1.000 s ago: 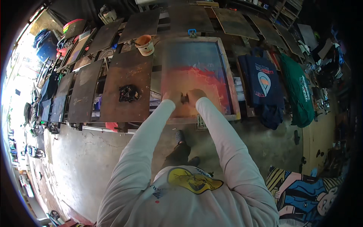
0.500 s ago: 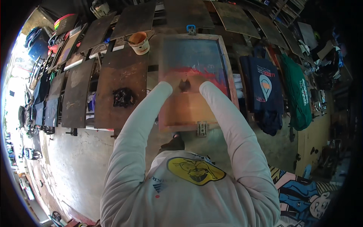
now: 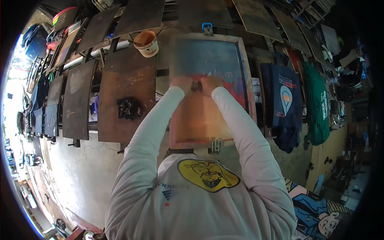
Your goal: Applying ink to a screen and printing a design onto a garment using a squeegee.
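Arms (image 3: 150, 124) stretch forward and converge over the screen (image 3: 208, 54); left hand (image 3: 182, 84) and right hand (image 3: 211, 85) sit nearly level, backs upward, both curled around a dark bar (image 3: 196, 85), mostly hidden by them; it lies midway along the screen, red ink (image 3: 198, 75) just beyond.

Grey concrete floor (image 3: 92, 168), bright daylight (image 3: 16, 76) left

Shades from grey-blue through red to orange down the mesh (image 3: 204, 114). Shows white outside and orange inside on the bucket (image 3: 148, 50), red, white and orange motif (image 3: 285, 99) on the navy fabric (image 3: 295, 118), white lettering (image 3: 324, 105) on the green cloth (image 3: 314, 100), yellow-and-black emblem (image 3: 209, 175) on the pale shirt (image 3: 216, 214).
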A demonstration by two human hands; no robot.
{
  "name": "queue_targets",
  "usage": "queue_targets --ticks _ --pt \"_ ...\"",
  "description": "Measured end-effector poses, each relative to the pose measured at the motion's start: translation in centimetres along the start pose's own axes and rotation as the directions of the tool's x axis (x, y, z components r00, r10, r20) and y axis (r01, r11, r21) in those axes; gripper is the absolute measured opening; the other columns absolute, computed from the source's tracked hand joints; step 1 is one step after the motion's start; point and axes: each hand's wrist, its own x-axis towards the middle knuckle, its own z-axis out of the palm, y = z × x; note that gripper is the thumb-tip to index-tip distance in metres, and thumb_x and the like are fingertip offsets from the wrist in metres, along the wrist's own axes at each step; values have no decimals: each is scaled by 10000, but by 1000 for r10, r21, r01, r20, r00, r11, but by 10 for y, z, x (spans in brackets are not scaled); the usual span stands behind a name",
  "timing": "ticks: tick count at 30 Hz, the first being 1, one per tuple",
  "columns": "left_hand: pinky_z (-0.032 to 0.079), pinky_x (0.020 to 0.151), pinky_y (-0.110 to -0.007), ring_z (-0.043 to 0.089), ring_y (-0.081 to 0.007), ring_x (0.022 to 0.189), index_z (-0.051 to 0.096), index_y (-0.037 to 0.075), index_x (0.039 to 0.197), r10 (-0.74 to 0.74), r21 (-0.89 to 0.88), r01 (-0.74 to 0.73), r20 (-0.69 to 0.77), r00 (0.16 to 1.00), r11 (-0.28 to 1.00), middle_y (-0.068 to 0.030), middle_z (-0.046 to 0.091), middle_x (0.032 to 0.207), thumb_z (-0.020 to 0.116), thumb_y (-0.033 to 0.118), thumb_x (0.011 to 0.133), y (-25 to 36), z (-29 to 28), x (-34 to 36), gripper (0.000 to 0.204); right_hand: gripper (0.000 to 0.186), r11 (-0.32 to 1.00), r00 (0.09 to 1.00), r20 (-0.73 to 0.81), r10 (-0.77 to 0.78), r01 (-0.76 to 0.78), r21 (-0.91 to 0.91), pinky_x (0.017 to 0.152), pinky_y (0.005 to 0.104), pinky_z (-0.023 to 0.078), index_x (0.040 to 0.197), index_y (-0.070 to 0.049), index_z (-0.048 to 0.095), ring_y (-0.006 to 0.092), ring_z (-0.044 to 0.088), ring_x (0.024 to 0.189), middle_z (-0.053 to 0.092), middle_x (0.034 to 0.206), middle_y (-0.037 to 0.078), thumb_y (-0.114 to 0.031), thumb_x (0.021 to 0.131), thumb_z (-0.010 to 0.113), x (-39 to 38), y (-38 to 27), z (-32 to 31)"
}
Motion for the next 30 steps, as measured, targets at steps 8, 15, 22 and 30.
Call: queue_targets --ticks 8,15,22,30 --pt "566 869 -453 696 -341 991 736 116 1026 18 -16 -20 -71 997 1000 -166 725 1036 768 316 757 18 29 -46 337 359 999 999 31 -20 18 47 821 464 550 971 -132 702 341 695 926 728 978 127 -420 768 768 -57 -21 9" --pt "571 830 -458 705 -349 951 736 118 1012 -34 -29 32 -59 998 999 -166 726 1013 730 276 785 47 57 -106 276 257 999 999 -21 -31 31 15 801 464 555 931 -142 700 325 703 899 730 932 115 -335 768 748 -125 -41 23" --pt "571 827 -456 707 -353 932 738 110 985 5 -13 -6 -89 996 1000 -174 728 974 717 279 797 69 69 -156 254 206 999 998 -55 -33 34 11 788 467 559 921 -141 704 331 703 886 725 906 130 -281 773 729 -177 -55 35" --pt "564 843 -456 704 -345 952 741 107 994 -41 -42 37 -110 993 998 -167 729 988 737 277 774 72 73 -158 278 214 999 998 -37 -49 50 15 811 465 559 935 -123 703 336 705 890 726 911 146 -262 772 722 -178 -55 29"
